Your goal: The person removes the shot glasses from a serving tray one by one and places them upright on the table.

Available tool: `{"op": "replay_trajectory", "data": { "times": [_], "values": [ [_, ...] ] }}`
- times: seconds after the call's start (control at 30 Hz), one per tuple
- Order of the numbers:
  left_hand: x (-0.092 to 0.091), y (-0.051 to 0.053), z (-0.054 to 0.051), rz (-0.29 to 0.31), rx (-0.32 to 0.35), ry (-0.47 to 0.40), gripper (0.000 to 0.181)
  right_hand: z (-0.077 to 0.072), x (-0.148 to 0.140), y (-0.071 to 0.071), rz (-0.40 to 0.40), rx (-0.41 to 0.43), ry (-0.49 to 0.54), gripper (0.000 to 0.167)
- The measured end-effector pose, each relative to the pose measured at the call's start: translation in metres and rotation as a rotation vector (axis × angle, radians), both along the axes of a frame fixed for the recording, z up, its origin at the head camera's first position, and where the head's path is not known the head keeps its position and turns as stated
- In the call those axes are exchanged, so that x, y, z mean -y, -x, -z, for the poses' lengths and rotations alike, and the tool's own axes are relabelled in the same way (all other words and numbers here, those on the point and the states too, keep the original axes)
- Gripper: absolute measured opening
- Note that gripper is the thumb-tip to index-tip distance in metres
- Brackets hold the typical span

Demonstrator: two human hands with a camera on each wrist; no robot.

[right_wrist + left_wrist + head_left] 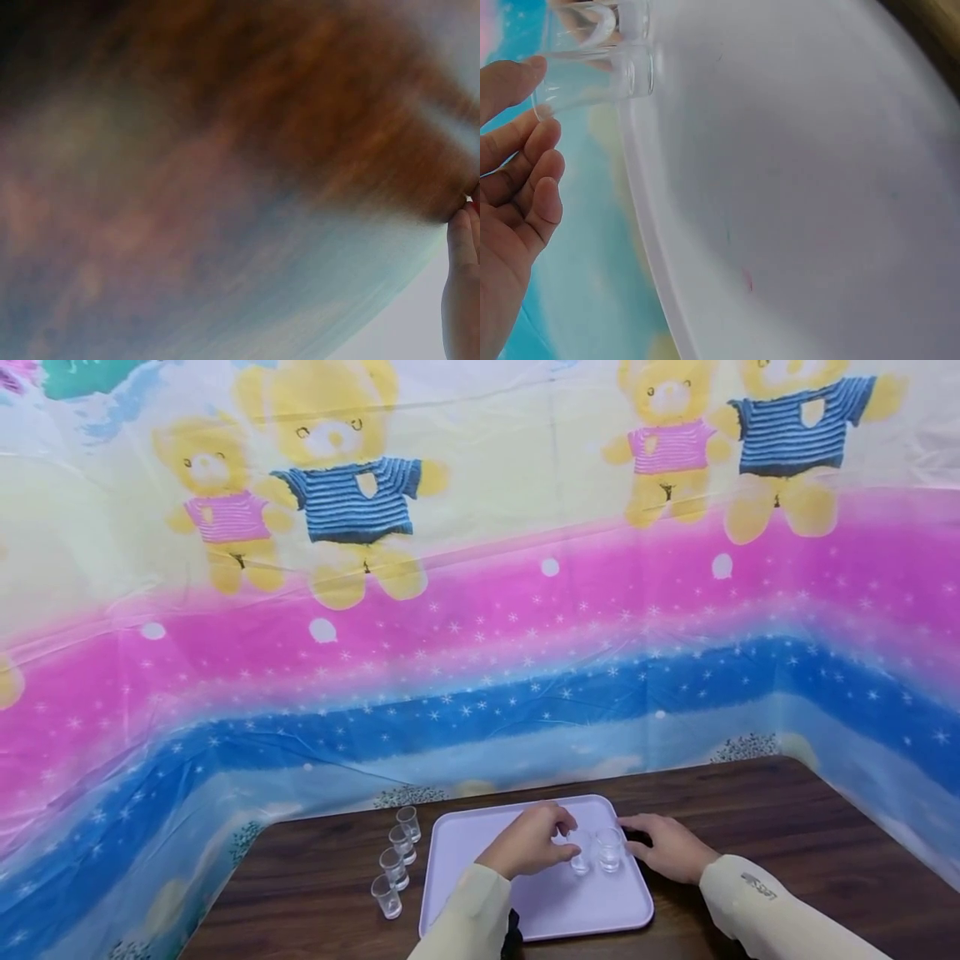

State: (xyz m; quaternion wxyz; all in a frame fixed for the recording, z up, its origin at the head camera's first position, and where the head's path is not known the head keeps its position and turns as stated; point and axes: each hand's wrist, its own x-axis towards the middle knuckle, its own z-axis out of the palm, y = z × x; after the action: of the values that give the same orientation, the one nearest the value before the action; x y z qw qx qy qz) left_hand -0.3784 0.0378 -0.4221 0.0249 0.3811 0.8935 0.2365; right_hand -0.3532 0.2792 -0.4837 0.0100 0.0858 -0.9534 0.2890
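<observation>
Over the lilac tray, my left hand has its thumb and fingertips at the rim of a clear shot glass. In the left wrist view, the thumb and index finger pinch this glass on opposite sides of its rim, its base against the tray; the other fingers are loosely bent. Right beside it stands more clear glassware; overlap hides how many pieces. My right hand lies at the tray's right edge near that glassware, fingers extended and apparently holding nothing. Only some fingers show in the right wrist view, which is mostly blurred.
Left of the tray, a row of several clear shot glasses stands on the dark wooden table. A printed bear-pattern cloth hangs behind the table and along its sides.
</observation>
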Motion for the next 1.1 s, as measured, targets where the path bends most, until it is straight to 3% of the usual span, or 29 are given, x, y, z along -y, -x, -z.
{"op": "replay_trajectory", "data": {
  "times": [0.27, 0.53, 0.7, 0.87, 1.1],
  "values": [
    [0.046, -0.005, -0.005, 0.014, -0.024, -0.035, 0.025, 0.0, 0.002, 0.0, -0.019, 0.01, 0.016, 0.045],
    [0.097, -0.002, -0.006, -0.012, -0.078, -0.067, 0.021, -0.002, -0.001, -0.002, -0.019, 0.014, 0.009, 0.047],
    [0.117, -0.003, -0.006, -0.011, -0.117, -0.096, 0.02, 0.001, -0.003, -0.001, -0.015, 0.008, -0.005, 0.048],
    [0.134, -0.004, -0.005, -0.026, -0.109, -0.11, 0.019, 0.0, -0.001, -0.001, -0.01, 0.012, -0.012, 0.049],
    [0.161, -0.016, -0.011, -0.071, -0.124, -0.116, 0.018, -0.001, 0.001, -0.002, -0.013, 0.02, -0.01, 0.049]
  ]
}}
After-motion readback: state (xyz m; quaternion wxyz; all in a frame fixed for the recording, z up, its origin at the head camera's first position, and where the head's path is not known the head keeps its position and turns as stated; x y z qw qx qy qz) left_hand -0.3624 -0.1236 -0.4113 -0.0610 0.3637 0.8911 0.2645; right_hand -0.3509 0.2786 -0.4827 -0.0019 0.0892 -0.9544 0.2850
